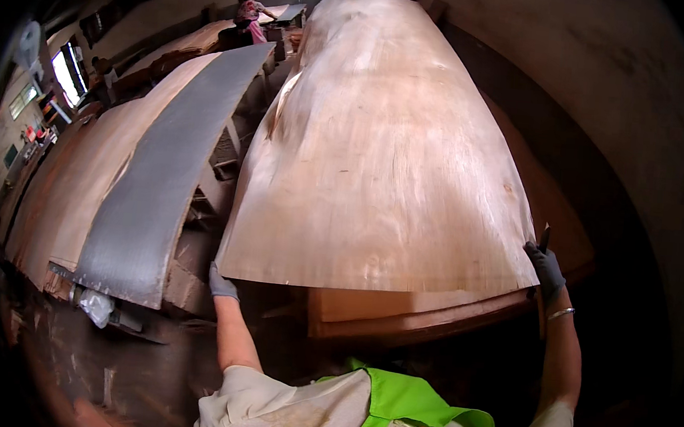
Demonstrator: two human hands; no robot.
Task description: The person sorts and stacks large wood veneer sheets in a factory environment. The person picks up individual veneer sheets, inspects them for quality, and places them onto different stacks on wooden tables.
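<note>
Pale, thin wood veneer sheet (pixel 378 160), large and slightly bowed, runs with its long axis straight away from the person, its far end narrowing toward the back wall and its near edge lying crosswise just in front of the chest. It sits lifted above a stack of brown plywood boards (pixel 399 310), whose edges show beneath the near edge and along the right side.

Left hand (pixel 222 284), in a grey glove, is closed on the sheet's near left corner from below, the bare forearm rising steeply from the lower edge of the view. Right hand (pixel 546 270), also grey-gloved, grips the near right corner with fingers curled over the edge; a thin metal bangle (pixel 561 313) circles that wrist, and the arm is stretched up and outward. Both arms are spread wide, as far apart as the sheet is broad.

To the left lies a long grey flat panel (pixel 172 176), parallel to the sheet, with more tan veneer sheets (pixel 79 185) beside it. A crumpled white plastic bag (pixel 96 306) hangs at the panel's near end. Far off, another person in a pink top (pixel 251 14) stands at a bench.
</note>
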